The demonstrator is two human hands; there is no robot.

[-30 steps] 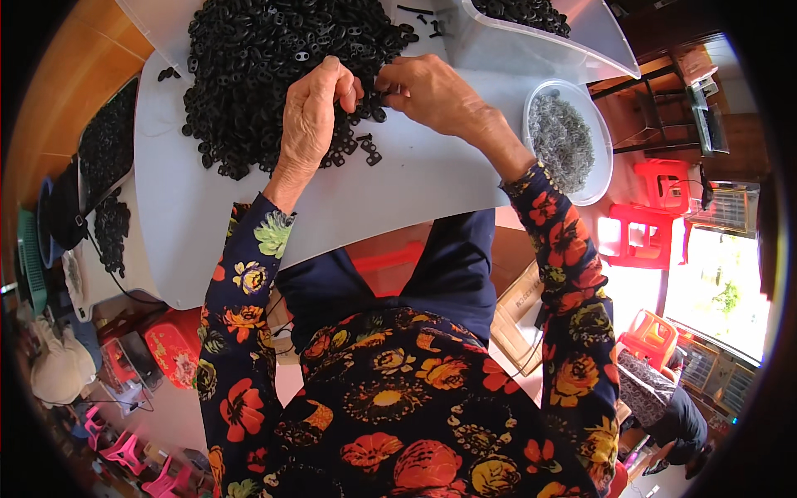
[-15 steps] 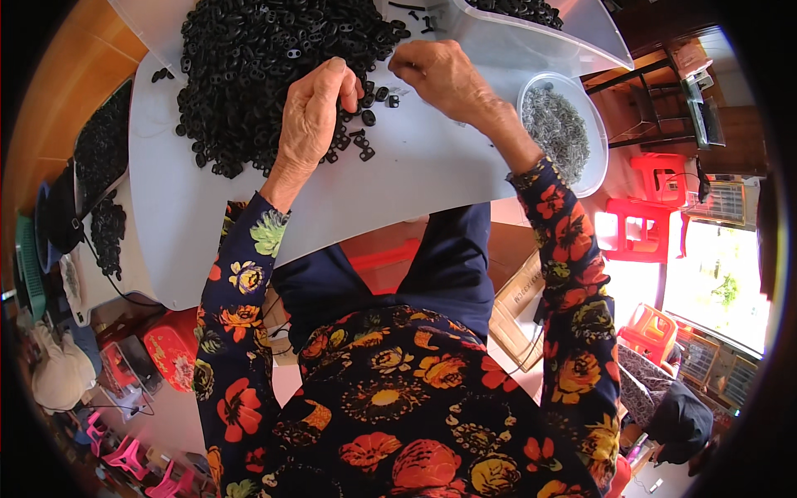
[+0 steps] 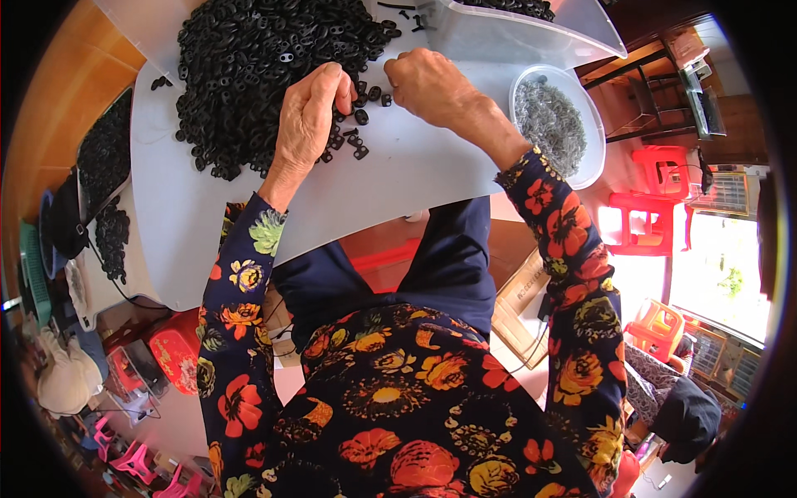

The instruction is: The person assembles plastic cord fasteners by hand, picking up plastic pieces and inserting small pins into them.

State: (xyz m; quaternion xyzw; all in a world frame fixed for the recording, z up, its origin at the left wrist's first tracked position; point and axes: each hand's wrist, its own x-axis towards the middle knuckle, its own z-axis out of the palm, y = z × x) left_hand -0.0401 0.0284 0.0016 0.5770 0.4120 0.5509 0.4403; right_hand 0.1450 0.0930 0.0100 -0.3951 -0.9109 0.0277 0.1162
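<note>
Your left hand is curled, thumb uppermost, its fingers bent inward at the near right edge of a heap of small black parts; you hide its grip from view, so I cannot tell whether it holds one. The heap spreads to the left of that hand and beyond it. Your right hand is apart from the left, knuckles up and fingers folded under, and I cannot tell whether anything is pinched there. Between your two hands, a few loose black pieces lie on the pale table, one just beside your right fingertips. To the right of your right hand, near its wrist, stands a round tub of small clear parts. Beyond that same hand sits a clear plastic bin with more black parts inside.
</note>
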